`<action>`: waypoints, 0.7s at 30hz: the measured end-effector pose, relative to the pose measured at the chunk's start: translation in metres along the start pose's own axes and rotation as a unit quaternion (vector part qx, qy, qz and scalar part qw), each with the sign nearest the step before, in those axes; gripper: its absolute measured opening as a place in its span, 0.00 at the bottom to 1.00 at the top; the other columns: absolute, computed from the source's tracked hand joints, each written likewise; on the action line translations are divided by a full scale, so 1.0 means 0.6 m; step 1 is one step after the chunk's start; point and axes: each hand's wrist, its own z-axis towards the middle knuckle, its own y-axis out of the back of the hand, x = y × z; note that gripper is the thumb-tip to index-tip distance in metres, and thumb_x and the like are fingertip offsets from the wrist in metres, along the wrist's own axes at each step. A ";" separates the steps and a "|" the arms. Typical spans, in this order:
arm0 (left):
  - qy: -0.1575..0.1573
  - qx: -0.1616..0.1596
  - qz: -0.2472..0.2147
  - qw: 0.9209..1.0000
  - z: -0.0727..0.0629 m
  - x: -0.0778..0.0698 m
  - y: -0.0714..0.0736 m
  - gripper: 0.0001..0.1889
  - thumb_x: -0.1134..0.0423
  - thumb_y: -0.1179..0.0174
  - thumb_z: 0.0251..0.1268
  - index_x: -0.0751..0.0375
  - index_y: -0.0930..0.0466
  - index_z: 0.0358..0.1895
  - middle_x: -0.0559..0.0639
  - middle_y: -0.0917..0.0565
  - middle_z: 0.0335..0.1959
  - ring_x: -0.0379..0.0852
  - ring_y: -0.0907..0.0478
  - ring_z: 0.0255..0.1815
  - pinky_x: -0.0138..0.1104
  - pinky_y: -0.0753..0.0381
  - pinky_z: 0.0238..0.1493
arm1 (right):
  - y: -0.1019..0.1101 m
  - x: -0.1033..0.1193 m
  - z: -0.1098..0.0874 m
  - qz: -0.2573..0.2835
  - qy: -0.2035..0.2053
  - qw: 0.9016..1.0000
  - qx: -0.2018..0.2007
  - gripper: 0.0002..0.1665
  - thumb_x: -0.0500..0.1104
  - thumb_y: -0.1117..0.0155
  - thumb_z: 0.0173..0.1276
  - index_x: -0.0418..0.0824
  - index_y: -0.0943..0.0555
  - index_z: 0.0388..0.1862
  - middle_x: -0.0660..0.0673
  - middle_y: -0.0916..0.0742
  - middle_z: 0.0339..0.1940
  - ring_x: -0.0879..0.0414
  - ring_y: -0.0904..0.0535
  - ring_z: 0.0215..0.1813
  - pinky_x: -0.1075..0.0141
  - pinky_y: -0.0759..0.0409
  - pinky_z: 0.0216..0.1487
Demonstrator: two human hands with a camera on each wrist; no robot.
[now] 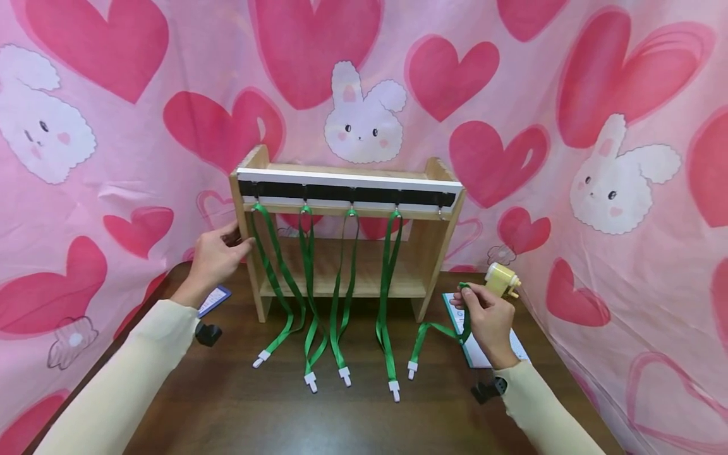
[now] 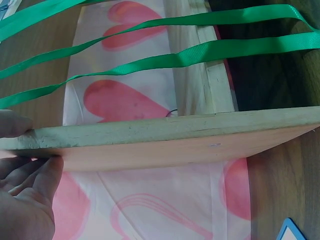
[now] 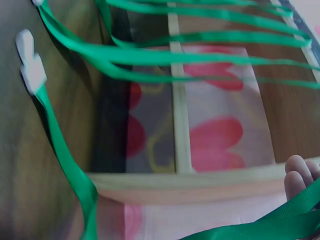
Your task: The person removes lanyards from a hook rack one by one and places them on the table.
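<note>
A small wooden shelf stands on the table, with a black strip on a white board across its top front. Four-sided frame aside, several green lanyards with white clips hang from hooks on that strip. My left hand grips the shelf's left side panel, thumb on one face and fingers on the other. To the right of the shelf, my right hand pinches a separate green lanyard near its looped end. That lanyard's white clip hangs low, near the table. A metal hook at the strip's right end is bare.
A white sheet or pad with a teal edge lies under my right hand. Behind that hand is a yellow-and-white object. A blue-edged card lies beside my left wrist. Pink heart-patterned cloth surrounds the brown table.
</note>
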 end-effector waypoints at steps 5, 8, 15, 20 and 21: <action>-0.002 0.001 0.003 1.000 -0.002 -0.002 0.001 0.32 0.54 0.37 0.70 0.59 0.33 0.74 0.68 0.19 0.63 0.66 0.17 0.60 0.48 0.16 0.50 | -0.009 0.013 -0.036 0.003 -0.032 0.999 0.029 0.08 0.31 0.37 0.71 0.25 0.14 0.41 0.33 0.09 0.30 0.65 0.11 0.29 0.68 0.11 0.34; 0.003 0.004 0.005 1.000 -0.003 -0.002 0.001 0.33 0.54 0.37 0.70 0.60 0.33 0.75 0.68 0.20 0.64 0.66 0.18 0.60 0.48 0.17 0.52 | -0.017 0.021 -0.056 0.017 -0.075 0.996 0.045 0.10 0.32 0.38 0.72 0.23 0.15 0.42 0.42 0.08 0.29 0.63 0.10 0.30 0.64 0.10 0.34; 0.009 0.009 0.006 1.000 -0.006 -0.002 0.002 0.33 0.54 0.37 0.71 0.60 0.34 0.75 0.68 0.21 0.65 0.66 0.18 0.61 0.49 0.18 0.54 | -0.041 0.031 -0.085 0.049 -0.163 0.983 0.069 0.14 0.35 0.38 0.74 0.23 0.16 0.46 0.45 0.08 0.32 0.60 0.09 0.32 0.65 0.09 0.38; 0.008 0.007 0.009 1.000 -0.003 -0.004 0.001 0.33 0.53 0.37 0.71 0.60 0.34 0.75 0.69 0.21 0.65 0.66 0.18 0.61 0.49 0.17 0.53 | -0.059 0.013 -0.082 0.075 -0.200 0.976 0.048 0.18 0.39 0.38 0.75 0.22 0.18 0.49 0.35 0.08 0.39 0.57 0.09 0.37 0.62 0.09 0.44; 0.007 0.007 0.009 1.000 -0.002 -0.005 0.001 0.33 0.53 0.37 0.71 0.60 0.34 0.75 0.69 0.21 0.65 0.67 0.18 0.61 0.50 0.17 0.53 | -0.062 0.010 -0.080 0.085 -0.206 0.974 0.043 0.19 0.39 0.38 0.75 0.21 0.19 0.50 0.37 0.08 0.39 0.57 0.09 0.38 0.61 0.09 0.45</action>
